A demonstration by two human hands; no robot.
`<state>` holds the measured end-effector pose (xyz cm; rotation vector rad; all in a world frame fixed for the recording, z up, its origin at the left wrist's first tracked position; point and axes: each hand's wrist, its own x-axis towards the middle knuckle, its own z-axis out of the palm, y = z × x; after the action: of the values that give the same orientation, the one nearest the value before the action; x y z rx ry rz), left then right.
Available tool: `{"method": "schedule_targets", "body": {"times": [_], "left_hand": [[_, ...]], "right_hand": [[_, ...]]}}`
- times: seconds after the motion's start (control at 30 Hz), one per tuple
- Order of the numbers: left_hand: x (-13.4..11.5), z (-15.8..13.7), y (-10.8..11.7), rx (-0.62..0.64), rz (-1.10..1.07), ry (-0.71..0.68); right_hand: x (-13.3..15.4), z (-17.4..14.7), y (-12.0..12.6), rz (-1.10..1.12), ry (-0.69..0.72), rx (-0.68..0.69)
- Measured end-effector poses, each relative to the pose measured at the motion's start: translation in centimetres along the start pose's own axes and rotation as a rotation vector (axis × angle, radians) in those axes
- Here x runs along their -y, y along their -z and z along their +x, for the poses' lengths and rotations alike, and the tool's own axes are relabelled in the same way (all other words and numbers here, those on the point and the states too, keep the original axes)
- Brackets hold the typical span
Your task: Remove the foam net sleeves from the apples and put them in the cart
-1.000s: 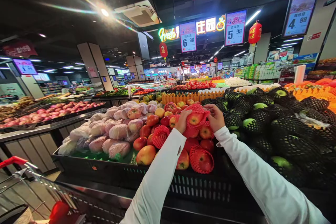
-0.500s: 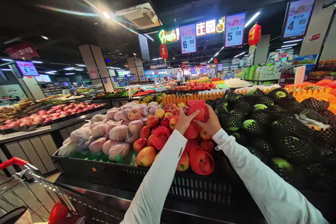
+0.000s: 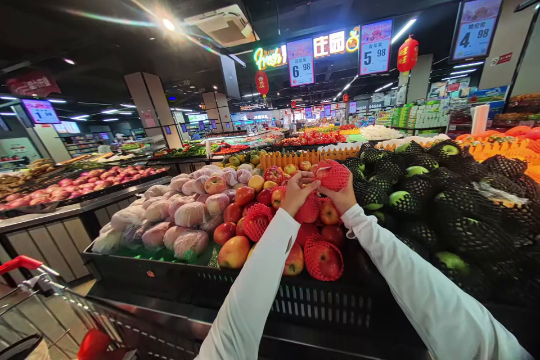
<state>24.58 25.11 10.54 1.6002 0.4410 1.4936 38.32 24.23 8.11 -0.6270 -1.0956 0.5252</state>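
My right hand [image 3: 343,196] is wrapped round an apple in a red foam net [image 3: 333,174], held just above the pile. My left hand [image 3: 297,192] is beside it, fingers loosely curved and thumb pointing at the netted apple; whether the fingertips touch it is hard to tell. Below both hands lie loose red and yellow apples [image 3: 234,251]. Among them are more apples in red foam nets, one at the front [image 3: 324,259] and one left of my left hand [image 3: 257,221].
Plastic-wrapped apples [image 3: 192,214] fill the left part of the black crate [image 3: 169,278]. Green fruit in black nets [image 3: 400,199] is heaped on the right. A shopping cart [image 3: 46,287] stands at the lower left. Price screens [image 3: 375,46] hang overhead.
The netted apple has moved slightly right with my right hand and looks rounder. My left hand's fingers have come away from its top and left side.
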Motion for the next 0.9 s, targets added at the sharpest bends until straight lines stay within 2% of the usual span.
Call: {"method": "schedule_targets", "body": {"times": [0.13, 0.23, 0.33, 0.43, 0.5, 0.57, 0.63, 0.7, 0.8, 0.9], "left_hand": [[0.4, 0.3, 0.2, -0.070, -0.026, -0.061], [0.5, 0.4, 0.2, -0.146, -0.027, -0.122], [0.6, 0.4, 0.2, -0.175, -0.017, -0.124], [0.5, 0.3, 0.2, -0.178, 0.019, -0.098], [0.2, 0.1, 0.2, -0.131, 0.056, -0.090], [-0.2, -0.2, 0.1, -0.017, 0.093, -0.069], [-0.6, -0.5, 0.0, 0.098, 0.110, -0.021], [-0.8, -0.7, 0.0, 0.138, 0.124, 0.023], [-0.7, -0.7, 0.0, 0.052, 0.149, 0.048], [-0.2, -0.5, 0.0, -0.046, 0.167, 0.020]], "right_hand": [[-0.4, -0.1, 0.1, -0.069, 0.025, -0.013], [0.0, -0.3, -0.1, -0.058, 0.069, 0.028], [0.5, -0.4, -0.1, -0.059, 0.121, 0.081], [1.0, -0.3, 0.4, -0.263, 0.223, 0.088], [1.2, -0.4, 0.7, -0.461, 0.317, 0.101], [1.6, -0.6, 1.0, -0.608, 0.402, 0.149], [2.0, -0.8, 0.9, -0.672, 0.467, 0.225], [2.3, -1.0, 0.8, -0.686, 0.523, 0.284], [2.4, -0.9, 0.7, -0.667, 0.563, 0.290], [2.2, -0.7, 0.8, -0.648, 0.532, 0.274]]}}
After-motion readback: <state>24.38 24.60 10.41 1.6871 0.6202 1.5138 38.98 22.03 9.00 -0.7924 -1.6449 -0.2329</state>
